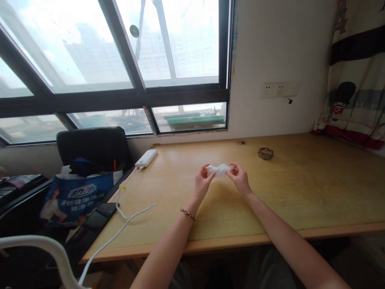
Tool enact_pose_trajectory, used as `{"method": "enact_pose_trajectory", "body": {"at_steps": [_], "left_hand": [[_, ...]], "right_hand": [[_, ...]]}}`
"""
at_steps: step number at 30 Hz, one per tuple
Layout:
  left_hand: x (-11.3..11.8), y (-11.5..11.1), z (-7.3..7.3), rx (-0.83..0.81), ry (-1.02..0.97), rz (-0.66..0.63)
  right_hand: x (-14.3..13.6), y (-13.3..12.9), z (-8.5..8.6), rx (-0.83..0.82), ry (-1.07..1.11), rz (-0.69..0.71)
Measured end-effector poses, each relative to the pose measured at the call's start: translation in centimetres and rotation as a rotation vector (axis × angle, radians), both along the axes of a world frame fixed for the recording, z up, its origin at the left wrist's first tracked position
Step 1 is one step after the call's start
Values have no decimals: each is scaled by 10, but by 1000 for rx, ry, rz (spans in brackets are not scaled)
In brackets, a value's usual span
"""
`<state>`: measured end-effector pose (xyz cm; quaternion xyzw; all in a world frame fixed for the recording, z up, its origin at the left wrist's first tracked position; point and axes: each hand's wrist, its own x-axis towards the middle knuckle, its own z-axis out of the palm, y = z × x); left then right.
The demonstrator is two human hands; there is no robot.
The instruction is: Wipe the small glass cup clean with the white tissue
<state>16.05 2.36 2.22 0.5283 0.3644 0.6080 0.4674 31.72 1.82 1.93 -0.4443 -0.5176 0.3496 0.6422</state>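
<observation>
Between my two hands, a small crumpled piece of thin, white, translucent material is held up over the wooden table. It looks like tissue or plastic film; I cannot tell which. My left hand pinches its left end between thumb and fingers. The right end is pinched the same way by my right hand. Beyond my right hand, toward the wall, lies a dark, round, openwork object, perhaps a bracelet or small dish. A braided bracelet is on my left wrist.
At the table's far left lies a white power bank, its white cable running over the left edge. A dark flat device and a blue bag are left of the table, by a black chair. Behind stand a window and wall sockets.
</observation>
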Motion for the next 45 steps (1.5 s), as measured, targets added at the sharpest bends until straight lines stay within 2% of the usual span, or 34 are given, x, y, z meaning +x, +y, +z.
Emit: {"method": "enact_pose_trajectory", "body": {"at_steps": [2, 5, 9, 12, 14, 16, 18, 20, 22, 24, 25, 28, 31, 36, 39, 42, 44, 45], "left_hand": [[1, -1, 0, 25, 31, 24], [3, -3, -1, 62, 52, 25], [5, -6, 0, 72, 43, -60], [6, -7, 1, 66, -11, -121], [6, -5, 1, 30, -70, -113], [5, 0, -2, -57, -166, -60], [3, 5, -7, -226, -283, -26], [1, 9, -11, -422, -358, -128], [1, 8, -12, -536, -359, -325], [3, 5, -11, -533, -336, -462], [3, 4, -10, -511, -330, -474], [5, 2, -7, -442, -323, -384], [3, 6, -6, -372, -328, -248], [-3, 7, -3, -213, -327, -127], [-4, 4, -1, -175, -275, -120], [-4, 3, 0, -172, -234, -159], [-3, 3, -1, -191, -204, -194], [-3, 3, -2, -203, -192, -211]], "right_hand": [[2, 3, -2, -12, 74, -6], [3, 6, -4, -92, 261, 69], [2, 11, -9, -212, 380, 142], [4, 13, -9, -134, 386, 76], [5, 12, -6, -50, 373, 37], [6, 10, -2, 17, 348, 27], [7, 7, 3, 56, 323, 34], [6, 5, 6, 70, 296, 46], [4, 2, 9, 65, 267, 64], [1, -3, 12, 56, 235, 111], [0, -5, 14, 54, 220, 147], [-3, -12, 19, 50, 182, 256], [-4, -14, 20, 37, 169, 294], [-1, -4, 7, -38, 212, 192], [2, 3, 0, -180, 321, 163], [4, 5, -1, -386, 417, 386], [5, 4, -1, -492, 407, 563], [5, 3, -1, -521, 396, 604]]}}
